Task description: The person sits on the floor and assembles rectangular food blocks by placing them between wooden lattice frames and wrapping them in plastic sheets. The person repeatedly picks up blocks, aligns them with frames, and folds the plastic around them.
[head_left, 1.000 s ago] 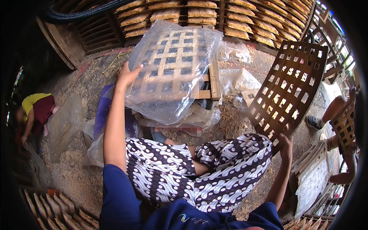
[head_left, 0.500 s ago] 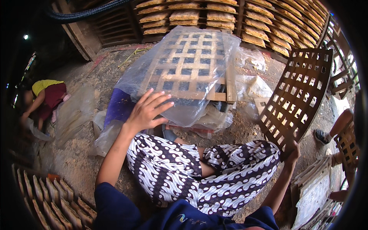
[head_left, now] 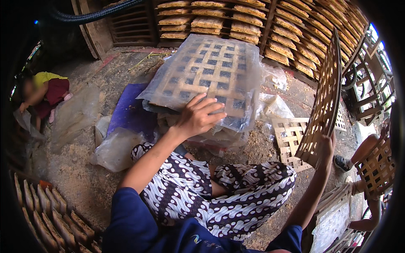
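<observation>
My left hand lies on the near edge of a clear plastic sheet, its fingers spread. Beneath the sheet shows a lattice pattern with dark square gaps, on top of a low stack in front of my crossed legs. Off to my right, my right hand grips the lower end of a brown woven lattice tray. That tray stands nearly edge-on, tilted upright. A paler lattice tray lies on the floor beside it, partly hidden by it.
Shelves of flat tan slabs line the back. A purple sheet and crumpled plastic lie left of the stack. One person crouches far left. At right, another person's leg shows near a lattice tray.
My left hand has moved right along the plastic sheet, which now lies flatter over the lattice. The tray in my right hand has turned from face-on to nearly edge-on, uncovering the paler tray.
</observation>
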The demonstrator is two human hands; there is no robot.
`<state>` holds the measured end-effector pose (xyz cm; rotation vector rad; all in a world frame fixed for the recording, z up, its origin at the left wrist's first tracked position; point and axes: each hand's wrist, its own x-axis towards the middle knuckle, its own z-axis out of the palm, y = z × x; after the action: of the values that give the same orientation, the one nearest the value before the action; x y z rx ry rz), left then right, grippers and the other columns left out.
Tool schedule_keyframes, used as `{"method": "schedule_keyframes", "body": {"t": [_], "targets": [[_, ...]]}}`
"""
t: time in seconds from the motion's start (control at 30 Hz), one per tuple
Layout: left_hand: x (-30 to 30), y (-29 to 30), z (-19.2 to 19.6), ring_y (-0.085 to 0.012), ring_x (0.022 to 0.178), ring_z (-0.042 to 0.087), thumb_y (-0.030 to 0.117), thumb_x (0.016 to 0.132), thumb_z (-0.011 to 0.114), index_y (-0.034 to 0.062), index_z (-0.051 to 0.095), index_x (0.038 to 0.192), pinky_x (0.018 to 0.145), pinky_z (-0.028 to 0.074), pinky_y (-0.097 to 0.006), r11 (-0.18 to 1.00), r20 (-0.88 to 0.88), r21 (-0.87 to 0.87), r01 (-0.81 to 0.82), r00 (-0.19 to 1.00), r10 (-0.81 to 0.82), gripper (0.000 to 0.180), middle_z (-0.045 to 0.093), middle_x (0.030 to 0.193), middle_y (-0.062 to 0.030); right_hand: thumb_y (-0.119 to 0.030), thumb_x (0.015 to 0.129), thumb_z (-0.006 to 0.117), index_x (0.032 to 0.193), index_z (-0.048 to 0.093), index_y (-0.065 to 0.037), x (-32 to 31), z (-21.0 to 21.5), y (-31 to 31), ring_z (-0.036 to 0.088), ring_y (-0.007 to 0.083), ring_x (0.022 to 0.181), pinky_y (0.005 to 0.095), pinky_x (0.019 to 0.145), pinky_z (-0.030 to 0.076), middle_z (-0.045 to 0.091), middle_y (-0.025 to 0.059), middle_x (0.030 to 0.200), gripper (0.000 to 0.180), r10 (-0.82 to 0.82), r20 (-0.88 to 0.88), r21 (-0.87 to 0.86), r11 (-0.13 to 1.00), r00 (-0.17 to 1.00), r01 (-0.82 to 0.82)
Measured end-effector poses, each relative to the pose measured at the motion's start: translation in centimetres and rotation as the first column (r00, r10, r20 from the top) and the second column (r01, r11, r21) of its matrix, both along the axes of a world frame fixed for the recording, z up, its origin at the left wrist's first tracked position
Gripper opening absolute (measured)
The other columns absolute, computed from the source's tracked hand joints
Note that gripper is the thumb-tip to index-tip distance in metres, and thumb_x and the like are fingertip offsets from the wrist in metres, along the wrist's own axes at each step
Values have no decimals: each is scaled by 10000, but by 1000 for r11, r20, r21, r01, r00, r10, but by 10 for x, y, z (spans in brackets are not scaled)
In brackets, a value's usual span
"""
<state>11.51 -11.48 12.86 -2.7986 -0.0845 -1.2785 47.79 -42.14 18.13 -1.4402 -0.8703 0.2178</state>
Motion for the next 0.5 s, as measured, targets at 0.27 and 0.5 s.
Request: {"method": "schedule_keyframes", "body": {"t": [0.27,0.5], "targets": [[-24,8,-37,-215,1179,567,225,779,710,229,730,1027,1071,377,-472,997,0,-42,-67,998,67,249,638,1207,8,-329,849,585,1296,529,-8,-149,122,127,432,108,846,259,801,337,508,6,857,554,139,183,-191,976,973,-103],[-11,-1,-39,-219,1207,532,193,771,705,222,711,1075,1079,367,-478,996,26,-71,-56,998,57,306,607,1251,1,-554,849,565,1179,665,-58,-205,115,261,653,271,1002,382,938,479,702,177,1030,605,274,281,-486,867,920,-110]]}}
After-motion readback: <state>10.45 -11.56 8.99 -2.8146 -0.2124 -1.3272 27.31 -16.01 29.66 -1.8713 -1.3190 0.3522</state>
